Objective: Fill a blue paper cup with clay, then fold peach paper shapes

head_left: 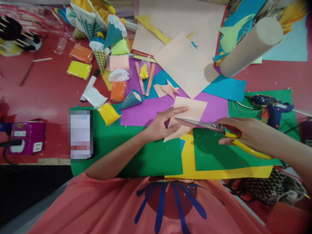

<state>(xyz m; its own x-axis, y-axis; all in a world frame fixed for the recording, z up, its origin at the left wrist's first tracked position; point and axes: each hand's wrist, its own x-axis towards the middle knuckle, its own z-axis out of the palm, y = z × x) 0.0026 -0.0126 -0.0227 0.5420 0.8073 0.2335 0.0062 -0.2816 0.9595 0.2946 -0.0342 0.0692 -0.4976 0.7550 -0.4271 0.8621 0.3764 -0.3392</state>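
Note:
My right hand (237,130) is closed on the yellow handles of a pair of scissors (251,149), whose blades point left. The blades lie at the lower part of a pale peach piece of paper (191,107). My left hand (168,122) holds that paper at its left side, index finger stretched over it and thumb lower down. Below the blades hangs a lower part of peach paper (180,131); whether it is cut free I cannot tell. Just above lie peach paper offcuts (167,89) on a purple sheet (151,110).
Green sheets (151,156) cover the near table. A blue glue gun (276,112) lies at right, a phone (81,133) at left. Packets of coloured clay (118,91) and small cones (115,32) are at upper left. A peach paper roll (251,47) leans at upper right.

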